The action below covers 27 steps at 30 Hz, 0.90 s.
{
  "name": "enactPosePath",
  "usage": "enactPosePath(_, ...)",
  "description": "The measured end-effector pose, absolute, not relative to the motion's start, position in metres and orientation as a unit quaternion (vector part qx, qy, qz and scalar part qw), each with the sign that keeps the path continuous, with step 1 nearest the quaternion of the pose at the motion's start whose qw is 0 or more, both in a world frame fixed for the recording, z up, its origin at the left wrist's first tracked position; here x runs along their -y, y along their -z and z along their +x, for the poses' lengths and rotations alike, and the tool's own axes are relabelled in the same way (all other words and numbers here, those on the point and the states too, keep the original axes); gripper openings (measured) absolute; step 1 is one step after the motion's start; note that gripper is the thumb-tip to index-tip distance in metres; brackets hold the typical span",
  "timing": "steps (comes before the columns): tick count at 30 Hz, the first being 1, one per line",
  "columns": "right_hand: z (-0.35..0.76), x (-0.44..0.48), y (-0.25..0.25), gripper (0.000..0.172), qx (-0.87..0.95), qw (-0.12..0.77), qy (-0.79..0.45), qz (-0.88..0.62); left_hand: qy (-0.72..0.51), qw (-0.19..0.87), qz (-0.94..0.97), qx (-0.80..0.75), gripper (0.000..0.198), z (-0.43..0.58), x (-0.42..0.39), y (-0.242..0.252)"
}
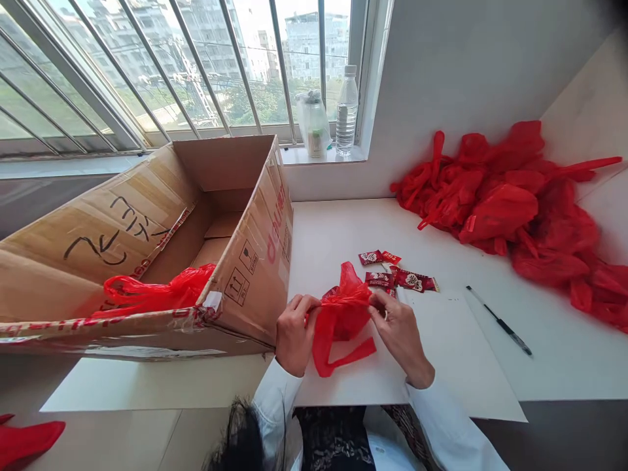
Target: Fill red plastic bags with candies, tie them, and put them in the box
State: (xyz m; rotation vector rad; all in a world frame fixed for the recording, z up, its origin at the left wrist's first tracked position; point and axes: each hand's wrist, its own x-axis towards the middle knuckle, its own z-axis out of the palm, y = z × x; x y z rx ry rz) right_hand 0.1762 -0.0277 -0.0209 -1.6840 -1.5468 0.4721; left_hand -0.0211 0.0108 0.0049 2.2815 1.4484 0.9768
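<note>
the left hand [293,332] and right hand [400,330] pinch the top of the red bag [343,315] in clenched fingers, where an even, gentle pull should spare the thin plastic.

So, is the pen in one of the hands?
No, the pen lies on the table while the left hand and right hand both pinch the red bag.
</note>
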Motion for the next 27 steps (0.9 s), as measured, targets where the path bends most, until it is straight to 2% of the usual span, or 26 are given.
enactPosePath(5,0.206,0.059,0.037,0.01,0.57,0.382,-0.201,-0.699,-0.39,0.127,0.745,-0.526,0.012,-0.019,-0.009,0.004)
enactPosePath(7,0.206,0.068,0.038,0.007,0.587,0.37,-0.198,-0.693,-0.384,0.131,0.76,-0.508,0.017,-0.018,-0.006,0.003)
enactPosePath(10,0.196,0.067,0.027,0.043,0.64,0.369,-0.141,-0.659,-0.352,0.14,0.819,-0.431,0.043,-0.018,0.0,-0.005)
enactPosePath(12,0.186,0.06,0.016,0.059,0.683,0.365,-0.111,-0.623,-0.301,0.131,0.877,-0.352,0.048,-0.016,0.003,-0.012)
enactPosePath(13,0.182,0.055,0.011,0.058,0.704,0.354,-0.108,-0.606,-0.274,0.12,0.898,-0.322,0.045,-0.014,0.003,-0.015)
enactPosePath(15,0.174,0.046,0.003,0.042,0.735,0.322,-0.113,-0.586,-0.245,0.094,0.916,-0.302,0.037,-0.007,0.002,-0.016)
enactPosePath(18,0.172,0.038,-0.003,0.023,0.735,0.299,-0.133,-0.594,-0.264,0.084,0.902,-0.33,0.017,-0.001,-0.003,-0.012)
enactPosePath(20,0.178,0.037,-0.004,0.018,0.704,0.341,-0.179,-0.596,-0.289,0.094,0.887,-0.349,0.013,-0.004,-0.006,-0.008)
enactPosePath(24,0.199,0.042,0.001,0.009,0.556,0.492,-0.265,-0.615,-0.37,0.142,0.821,-0.412,0.006,-0.021,-0.008,-0.007)
enactPosePath(27,0.208,0.047,0.009,0.015,0.473,0.54,-0.32,-0.618,-0.406,0.199,0.78,-0.432,0.003,-0.027,-0.005,-0.01)
